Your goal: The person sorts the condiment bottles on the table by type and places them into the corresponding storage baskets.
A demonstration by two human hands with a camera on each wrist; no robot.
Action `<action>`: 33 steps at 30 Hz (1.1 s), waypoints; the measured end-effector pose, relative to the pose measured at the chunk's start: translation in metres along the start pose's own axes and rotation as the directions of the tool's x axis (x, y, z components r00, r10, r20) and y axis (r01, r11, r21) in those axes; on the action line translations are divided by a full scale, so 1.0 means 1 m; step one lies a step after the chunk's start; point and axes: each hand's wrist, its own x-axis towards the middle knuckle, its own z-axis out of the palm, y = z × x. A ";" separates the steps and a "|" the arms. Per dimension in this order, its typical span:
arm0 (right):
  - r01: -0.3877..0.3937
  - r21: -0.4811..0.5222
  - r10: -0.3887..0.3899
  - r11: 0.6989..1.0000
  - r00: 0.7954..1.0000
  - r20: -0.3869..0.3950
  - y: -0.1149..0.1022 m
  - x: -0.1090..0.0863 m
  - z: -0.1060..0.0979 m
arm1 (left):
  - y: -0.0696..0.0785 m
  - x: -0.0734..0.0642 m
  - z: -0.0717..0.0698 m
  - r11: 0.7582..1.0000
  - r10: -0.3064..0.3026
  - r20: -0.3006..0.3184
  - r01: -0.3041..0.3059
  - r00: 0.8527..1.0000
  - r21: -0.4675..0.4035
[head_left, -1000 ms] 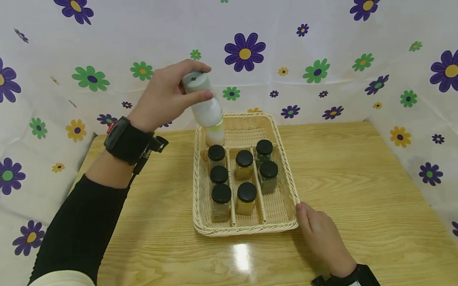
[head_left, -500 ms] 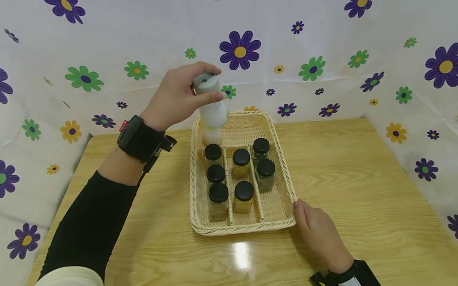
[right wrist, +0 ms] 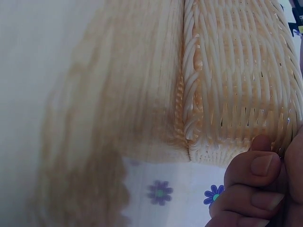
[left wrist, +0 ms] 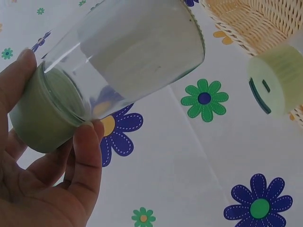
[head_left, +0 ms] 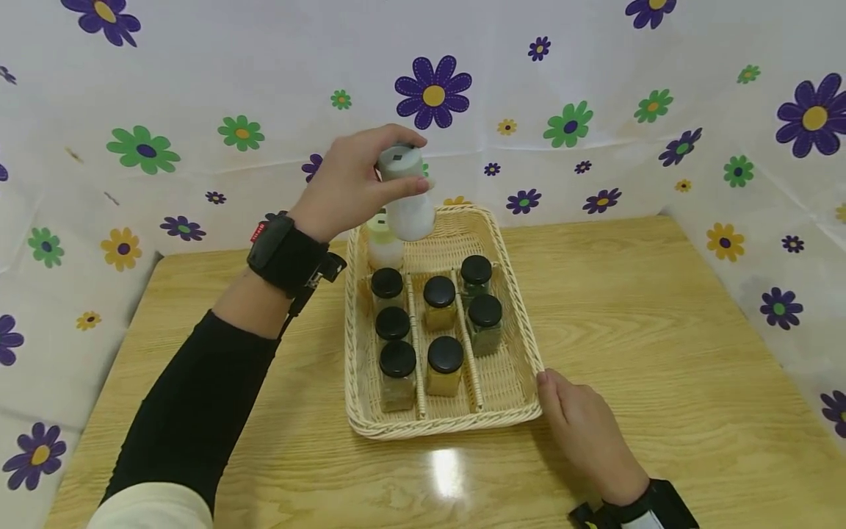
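My left hand (head_left: 353,176) grips a clear glass seasoning jar (head_left: 411,217) by its pale green lid, fingers and thumb around it. White contents fill the jar's lower part; in the left wrist view it appears tilted, lid (left wrist: 47,111) toward the palm. It hangs over the back compartment of a wicker basket (head_left: 456,425). Just left of it, a similar jar (head_left: 386,253) with a yellow-green lid stands in that compartment, partly covered by the held one. At the basket's near right corner, my right hand (head_left: 588,433) holds the rim, with curled fingers (right wrist: 265,165) against the weave.
Dividers split the basket's front into three lanes. Black-lidded spice jars stand there: three in the left lane, two in the middle (head_left: 444,367), two in the right (head_left: 485,323). The basket sits on a wooden table (head_left: 634,294), with a flowered cloth (head_left: 515,81) behind.
My left hand has carried the jar rightward, from above the standing jar toward the middle of the back compartment. The right hand keeps its hold on the corner. The head view has shifted slightly.
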 end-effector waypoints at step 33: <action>0.017 0.008 -0.017 1.000 1.000 -0.008 0.007 0.002 -0.001 | -0.018 0.040 0.067 0.996 -0.076 0.114 0.070 0.991 0.053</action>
